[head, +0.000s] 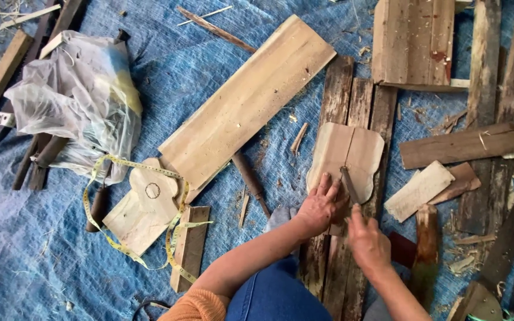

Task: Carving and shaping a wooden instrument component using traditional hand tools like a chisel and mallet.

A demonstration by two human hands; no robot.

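A shaped pale wooden piece [345, 156] with rounded corners lies on dark weathered planks [352, 95]. My left hand [321, 205] presses its fingers on the piece's lower edge. My right hand [366, 242] grips a thin metal tool [348, 183] whose tip rests on the middle seam of the piece. Both hands sit close together just below it.
A long pale board [248, 101] lies diagonally at centre. A curved wood cut-out [150, 199] wrapped by a yellow tape measure [176, 223] sits at left, near a plastic bag [75, 98]. A chisel [251, 181], wood offcuts [456, 145] and shavings litter the blue tarp [25, 249].
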